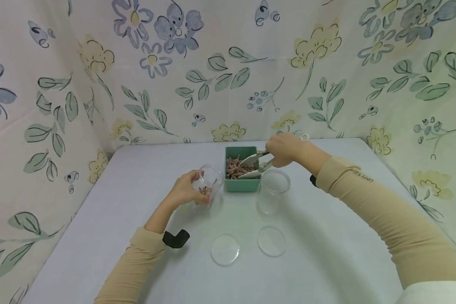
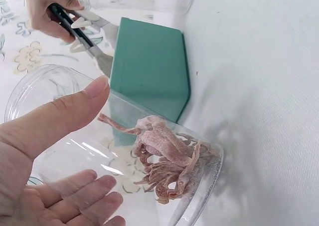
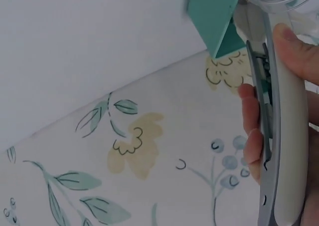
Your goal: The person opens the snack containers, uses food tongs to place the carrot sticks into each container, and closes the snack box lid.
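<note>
My left hand [image 1: 186, 188] grips a clear plastic jar [image 1: 211, 178], tilted toward the green box. Several brownish-pink dried strips [image 2: 167, 153] lie at the jar's bottom, as the left wrist view shows. My right hand [image 1: 283, 149] holds a pair of tongs [image 3: 289, 136] with pale handle grips. The tongs' heads reach down into the green box [image 1: 242, 185], among a heap of the same dried strips [image 1: 235, 168]. Whether the tongs pinch any strips cannot be told. Inside the box, the tips are partly hidden.
A second clear jar [image 1: 270, 204] stands uncapped just right of the box, under the right forearm. Two round clear lids [image 1: 225, 250] lie flat on the white table [image 1: 308, 261] nearer to me. Flowered cloth [image 1: 220, 105] hangs behind the table and at both sides.
</note>
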Motion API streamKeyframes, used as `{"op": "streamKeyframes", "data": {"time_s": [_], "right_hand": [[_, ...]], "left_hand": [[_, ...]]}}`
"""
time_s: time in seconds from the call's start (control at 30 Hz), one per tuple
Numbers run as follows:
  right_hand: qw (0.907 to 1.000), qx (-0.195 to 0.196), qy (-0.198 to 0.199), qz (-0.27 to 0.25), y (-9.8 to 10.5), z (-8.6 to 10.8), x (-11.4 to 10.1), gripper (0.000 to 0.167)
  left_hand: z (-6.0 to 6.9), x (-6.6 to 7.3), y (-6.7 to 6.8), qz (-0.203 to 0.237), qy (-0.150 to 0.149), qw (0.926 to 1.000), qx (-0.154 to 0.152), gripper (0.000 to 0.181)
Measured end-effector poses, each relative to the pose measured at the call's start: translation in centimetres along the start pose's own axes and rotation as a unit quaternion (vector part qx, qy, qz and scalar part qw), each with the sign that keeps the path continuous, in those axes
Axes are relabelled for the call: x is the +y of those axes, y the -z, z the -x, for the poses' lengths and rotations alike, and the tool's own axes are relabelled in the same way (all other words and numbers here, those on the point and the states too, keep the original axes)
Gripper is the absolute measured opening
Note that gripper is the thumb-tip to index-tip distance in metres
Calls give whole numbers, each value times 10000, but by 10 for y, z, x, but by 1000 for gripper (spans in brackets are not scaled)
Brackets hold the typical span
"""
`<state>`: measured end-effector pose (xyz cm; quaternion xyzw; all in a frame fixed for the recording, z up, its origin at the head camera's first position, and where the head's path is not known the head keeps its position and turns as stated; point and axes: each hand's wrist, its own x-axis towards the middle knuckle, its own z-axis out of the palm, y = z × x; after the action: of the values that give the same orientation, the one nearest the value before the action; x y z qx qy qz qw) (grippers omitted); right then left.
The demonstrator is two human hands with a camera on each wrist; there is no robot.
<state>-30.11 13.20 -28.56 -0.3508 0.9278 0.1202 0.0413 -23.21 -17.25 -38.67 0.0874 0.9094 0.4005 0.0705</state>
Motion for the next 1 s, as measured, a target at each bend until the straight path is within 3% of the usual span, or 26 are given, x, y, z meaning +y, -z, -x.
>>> {"op": "streamKeyframes", "data": {"time_s": [0.07,0.23,0.4,0.63,1.0], "right_hand": [[9999,-9,70,-87,-1,0,3,12],[9997,-130,74,-187,-1,-3,6,33],[9999,-62,67,-96,-2,-4,9,43],[9994,201,170,-202,-3,-3,10,41],[9994,288,135,-162,-1,-2,10,36]], "left_hand": [[0,1,0,2,22,10000,-12,89],[-1,1,-1,-39,70,10000,-30,88],[-1,2,-1,-29,70,10000,-39,88],[-1,3,1,-29,102,9999,-50,87],[-1,0,2,77,150,9999,-26,89]]}}
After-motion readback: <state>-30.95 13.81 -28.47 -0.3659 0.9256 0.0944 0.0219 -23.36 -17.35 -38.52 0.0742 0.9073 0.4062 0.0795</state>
